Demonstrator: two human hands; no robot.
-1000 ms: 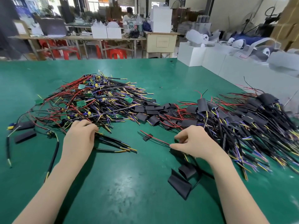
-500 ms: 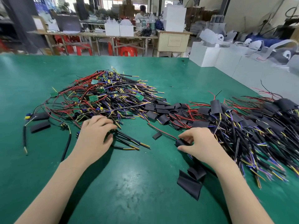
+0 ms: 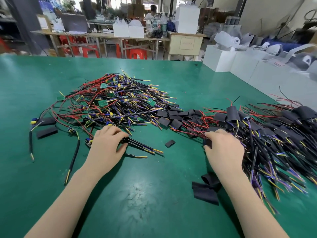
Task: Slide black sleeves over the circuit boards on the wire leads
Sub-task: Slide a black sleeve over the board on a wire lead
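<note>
A heap of wire leads with bare green circuit boards [image 3: 109,103] lies at the middle left of the green table [image 3: 154,194]. To the right spreads a pile of leads with black sleeves on them [image 3: 267,134]. My left hand [image 3: 107,145] grips a bundle of black cables [image 3: 142,146] at the near edge of the left heap. My right hand [image 3: 223,146] holds a black sleeved piece [image 3: 207,142] on a red lead at the left edge of the right pile. Loose black sleeves [image 3: 205,191] lie under my right forearm.
A small loose sleeve [image 3: 170,143] lies between my hands. Two more sleeves [image 3: 46,132] and stray cables [image 3: 73,157] lie at the left. White boxes [image 3: 223,57] line the table's far right. A person sits at a cluttered bench [image 3: 103,34] behind.
My right hand has carried the sleeved lead rightward to the edge of the sleeved pile. My left hand has closed more firmly on the black cables. The view has tilted up slightly.
</note>
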